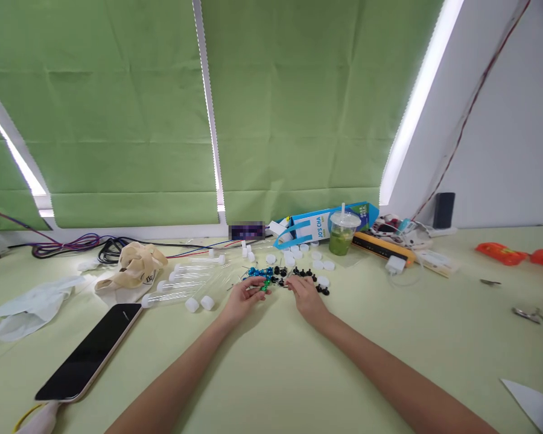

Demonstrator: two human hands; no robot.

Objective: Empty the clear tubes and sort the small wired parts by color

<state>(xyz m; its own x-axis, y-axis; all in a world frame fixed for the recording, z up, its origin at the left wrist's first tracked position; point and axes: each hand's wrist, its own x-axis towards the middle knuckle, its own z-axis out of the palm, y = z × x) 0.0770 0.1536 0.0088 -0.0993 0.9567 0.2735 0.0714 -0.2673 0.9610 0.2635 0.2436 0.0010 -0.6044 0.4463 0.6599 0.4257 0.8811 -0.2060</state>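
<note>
My left hand [244, 299] is curled, its fingertips closed around a small green part [265, 286] with a thin pin. My right hand [308, 298] is pinched just across from it; whatever lies between its fingertips is too small to make out. Right behind the left fingers is a cluster of small blue parts [254, 273] with thin metal pins. Several small black parts [304, 273] are scattered beyond and beside the right hand. White round caps [290, 261] lie around them. Clear tubes with white ends [183, 295] are laid out to the left.
At the left are a phone [93, 349], a beige cloth bag [138, 265], tissue [31, 304] and coiled cables [67, 244]. Toward the back stand a green drink cup [341, 241] and a blue-white bag [314, 228]. An orange-and-black bar [380, 246] and tweezers-like metal tools [527, 314] lie right.
</note>
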